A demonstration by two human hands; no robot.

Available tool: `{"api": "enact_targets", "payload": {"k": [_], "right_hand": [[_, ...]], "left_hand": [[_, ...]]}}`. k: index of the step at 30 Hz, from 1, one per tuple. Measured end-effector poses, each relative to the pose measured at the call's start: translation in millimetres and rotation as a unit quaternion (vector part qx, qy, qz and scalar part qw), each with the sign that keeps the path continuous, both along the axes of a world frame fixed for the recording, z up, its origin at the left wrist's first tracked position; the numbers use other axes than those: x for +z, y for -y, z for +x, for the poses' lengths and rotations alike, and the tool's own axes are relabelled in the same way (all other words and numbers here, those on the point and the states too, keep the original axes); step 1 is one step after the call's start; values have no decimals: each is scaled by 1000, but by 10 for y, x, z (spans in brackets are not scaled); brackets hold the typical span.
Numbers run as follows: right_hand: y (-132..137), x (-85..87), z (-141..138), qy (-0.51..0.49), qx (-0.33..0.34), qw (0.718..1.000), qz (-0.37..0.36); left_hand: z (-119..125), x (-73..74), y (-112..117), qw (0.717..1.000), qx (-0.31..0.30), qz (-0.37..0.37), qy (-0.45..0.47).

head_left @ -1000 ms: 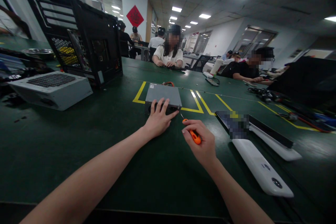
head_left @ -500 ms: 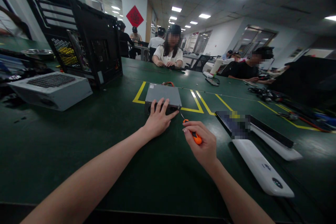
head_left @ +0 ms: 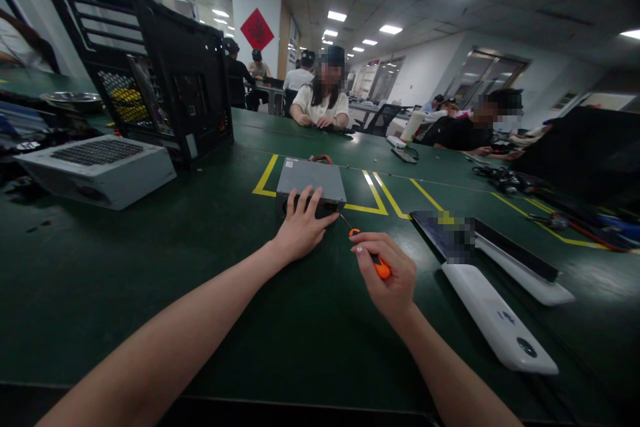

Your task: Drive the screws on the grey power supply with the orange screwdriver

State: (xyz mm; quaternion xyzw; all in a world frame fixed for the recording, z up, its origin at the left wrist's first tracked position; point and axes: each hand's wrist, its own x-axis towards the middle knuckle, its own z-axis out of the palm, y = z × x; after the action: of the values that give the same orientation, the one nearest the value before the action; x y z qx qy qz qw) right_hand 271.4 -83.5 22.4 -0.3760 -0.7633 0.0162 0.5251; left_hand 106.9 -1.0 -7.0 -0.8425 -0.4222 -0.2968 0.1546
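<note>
A grey computer power supply [head_left: 313, 177] lies in front of me, a label on its top and coloured wires behind it. My left hand [head_left: 303, 223] rests against its near side, fingers spread over the front top edge and thumb reaching toward the right front corner. In my right hand [head_left: 390, 273] is a screwdriver [head_left: 383, 268] with an orange and black handle, its fingers closed round it. The thin shaft points up and left at the power supply's lower right front corner. Whether the tip touches a screw is too small to tell.
At left stand an open black computer case [head_left: 185, 80], a second power supply [head_left: 115, 170] and a metal bowl [head_left: 75, 101]. A white device [head_left: 495, 320] with a dark panel lies right, cables [head_left: 505, 180] beyond. Yellow tape [head_left: 265, 177] marks the green table. A person [head_left: 320, 97] sits opposite.
My right hand and the screwdriver have shifted slightly right and down, away from the power supply. My left hand and the power supply stay in place.
</note>
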Motion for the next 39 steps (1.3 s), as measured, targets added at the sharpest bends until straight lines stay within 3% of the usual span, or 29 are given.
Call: {"api": "enact_targets", "payload": {"k": [11,25,35,39], "right_hand": [[-48,-63,-152,41,56,997,-25],[-82,-77,-170,38,44,997,-42],[-130,-101,-112,-71,20,990,-119],[-214,-106,-63,-225,11,952,-208]], "left_hand": [[-8,-22,-8,999,-23,-7,22],[-22,-19,-8,999,-21,3,30],[-63,-17,-76,998,4,0,60],[-64,-5,-60,999,7,0,53]]}}
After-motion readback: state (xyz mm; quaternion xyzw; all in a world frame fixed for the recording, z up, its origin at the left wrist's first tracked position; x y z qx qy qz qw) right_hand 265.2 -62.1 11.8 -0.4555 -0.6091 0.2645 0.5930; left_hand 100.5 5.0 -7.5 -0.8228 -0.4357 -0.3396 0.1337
